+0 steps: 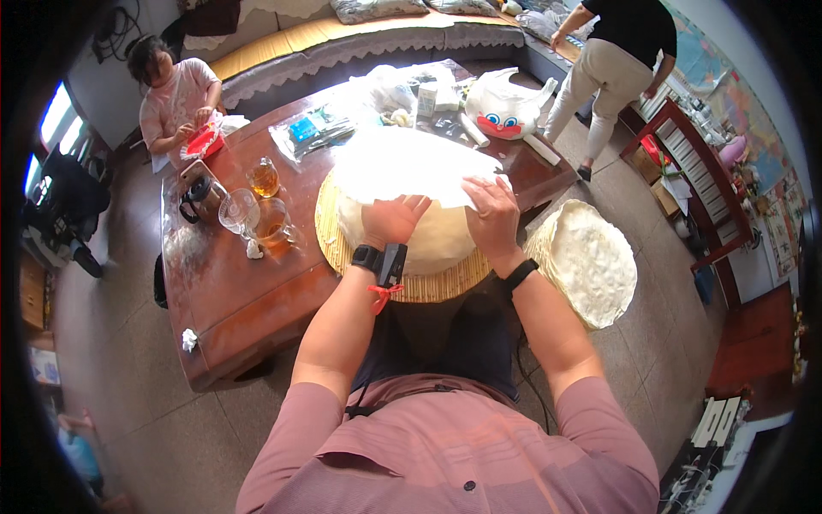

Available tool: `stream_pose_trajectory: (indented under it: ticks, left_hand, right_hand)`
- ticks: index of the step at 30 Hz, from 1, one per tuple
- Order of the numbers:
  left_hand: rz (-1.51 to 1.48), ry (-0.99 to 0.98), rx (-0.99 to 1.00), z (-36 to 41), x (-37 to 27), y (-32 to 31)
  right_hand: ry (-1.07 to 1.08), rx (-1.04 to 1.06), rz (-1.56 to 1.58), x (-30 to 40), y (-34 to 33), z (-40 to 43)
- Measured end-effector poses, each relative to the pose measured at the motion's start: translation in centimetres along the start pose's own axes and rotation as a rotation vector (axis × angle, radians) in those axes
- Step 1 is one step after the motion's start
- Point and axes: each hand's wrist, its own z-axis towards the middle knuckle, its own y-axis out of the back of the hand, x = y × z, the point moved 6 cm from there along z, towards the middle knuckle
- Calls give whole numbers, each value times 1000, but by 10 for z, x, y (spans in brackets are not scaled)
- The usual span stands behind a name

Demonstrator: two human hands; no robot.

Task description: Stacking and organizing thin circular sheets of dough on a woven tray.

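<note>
A thin, pale round sheet, apparently flatbread, is overexposed and raised at its near side. My right hand pinches its right edge, with the fingers on top. Palm up, my left hand supports the near edge from beneath; the sheet hides most of its fingers. Below both hands lies a smooth, pale round pile, which looks like more such sheets. It rests on a round woven reed mat at the table's near edge. Beside my right forearm stands a tall stack of round flatbreads.
The wooden table carries glass cups, a coffee pot, plastic packets and a white bag. One person sits at the far left handling a red item; another person stands far right. A cable hangs near my right leg.
</note>
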Motion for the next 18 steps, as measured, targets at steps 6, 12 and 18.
stream_pose_trajectory:
  ticks: [6, 12, 18]
  left_hand:
    - [1533, -782, 474, -4, -4, -53]
    - [-82, 63, 762, 18, 6, -31]
    - [-67, -22, 611, -8, -3, 19]
  right_hand:
    - [61, -2, -20, 5, 8, -21]
    - [75, -52, -17, 15, 25, -20]
    - [78, -48, 47, 42, 38, -31]
